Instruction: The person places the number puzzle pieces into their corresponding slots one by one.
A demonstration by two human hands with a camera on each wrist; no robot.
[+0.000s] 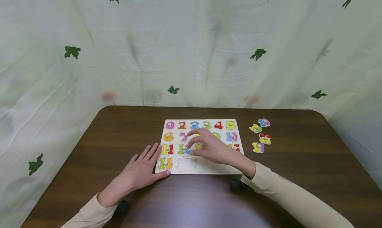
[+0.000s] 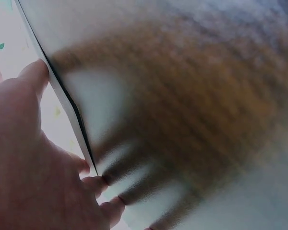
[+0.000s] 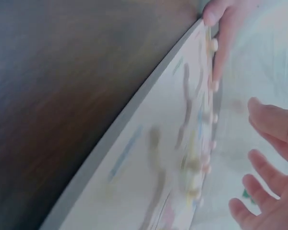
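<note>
1. Lay flat with fingers straight: left hand (image 1: 143, 170), fingertips against the left edge of the number puzzle board (image 1: 206, 170).
2. Hovered over the board's middle: right hand (image 1: 213, 147), fingers loosely spread past piece 12 (image 1: 182, 149); could not tell whether a peg was pinched.
3. Seemed mostly filled; bottom-row slots just below the right fingers left empty.
4. Waited well right of those fingers: loose number pieces (image 1: 261, 135), with bare table (image 1: 89, 148) all around.

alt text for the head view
Two hands work at a number puzzle board on a brown table: the left hand lies flat at its corner, the right hand hovers over it. Four loose numbers lie right.
</note>
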